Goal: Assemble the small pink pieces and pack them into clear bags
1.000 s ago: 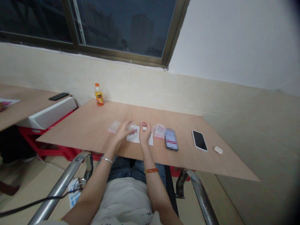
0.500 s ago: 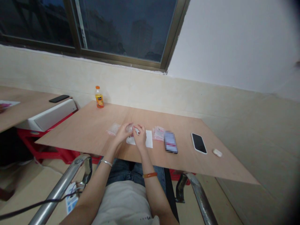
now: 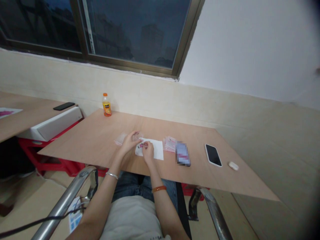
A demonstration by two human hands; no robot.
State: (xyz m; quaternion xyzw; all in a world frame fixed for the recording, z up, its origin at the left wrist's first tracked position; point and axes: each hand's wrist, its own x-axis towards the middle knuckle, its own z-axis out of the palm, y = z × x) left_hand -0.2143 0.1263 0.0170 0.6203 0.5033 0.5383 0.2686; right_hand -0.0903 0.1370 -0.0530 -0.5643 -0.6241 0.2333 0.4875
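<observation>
My left hand [image 3: 129, 143] holds a small clear plastic bag [image 3: 137, 135] between curled fingers, above the left edge of a white sheet of paper [image 3: 157, 150]. Over that paper is my right hand [image 3: 148, 152], its fingertips pinched together among small pink and dark pieces [image 3: 141, 146]. Whether a piece is in the pinch is too small to make out. Left of my left hand lies another clear plastic bag [image 3: 120, 138], partly covered by the hand. To the right of the paper sits a pile of clear bags with pinkish contents [image 3: 170, 144].
A blurred-out phone [image 3: 182, 154], a white-edged phone [image 3: 213, 155] and a small white case [image 3: 233, 165] lie to the right on the wooden table [image 3: 200, 176]. An orange juice bottle [image 3: 106, 106] stands at the far left corner. Metal armrests [image 3: 72, 196] flank me.
My hands were close together at the clear bag. My right hand has dropped away from it to the small pieces on the paper, while my left hand stays with the bag.
</observation>
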